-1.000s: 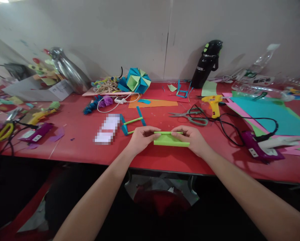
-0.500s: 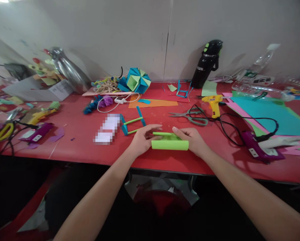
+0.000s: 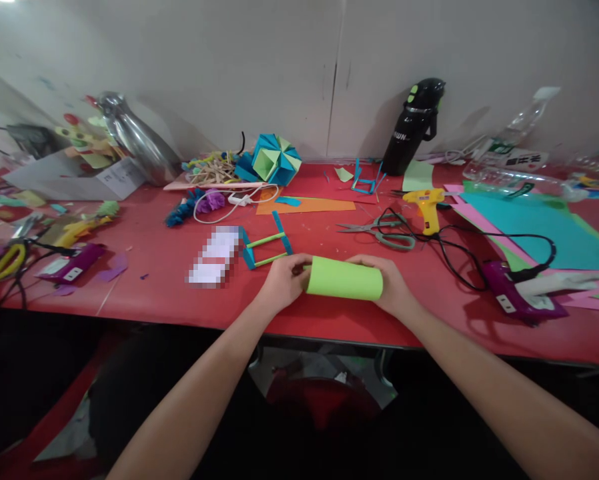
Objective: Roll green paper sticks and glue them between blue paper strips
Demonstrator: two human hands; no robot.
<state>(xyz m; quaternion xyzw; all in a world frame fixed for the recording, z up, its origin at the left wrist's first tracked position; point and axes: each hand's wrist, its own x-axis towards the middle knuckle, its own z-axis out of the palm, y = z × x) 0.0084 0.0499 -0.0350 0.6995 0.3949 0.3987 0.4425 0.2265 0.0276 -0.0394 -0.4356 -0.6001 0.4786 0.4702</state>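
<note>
A sheet of light green paper (image 3: 345, 279), curved into a roll, is held near the front edge of the red table (image 3: 179, 257). My left hand (image 3: 287, 281) is closed on its left end, and my right hand (image 3: 387, 283) grips the right end. The paper hides several fingertips of both hands. Just beyond my left hand lies a small frame of blue and green paper strips (image 3: 269, 241). Grey-handled scissors (image 3: 394, 239) rest open-bladed past my right hand.
A yellow glue gun (image 3: 429, 208) and a purple power strip (image 3: 517, 293) with black cord lie to the right. Coloured paper sheets (image 3: 534, 220) and a black bottle (image 3: 413, 127) stand farther off. A blurred white item (image 3: 215, 257) and a steel flask (image 3: 137, 140) are left.
The green paper has turned in my hands, so its broad curved face now shows instead of the opening between its edges. My right thumb has gone behind it.
</note>
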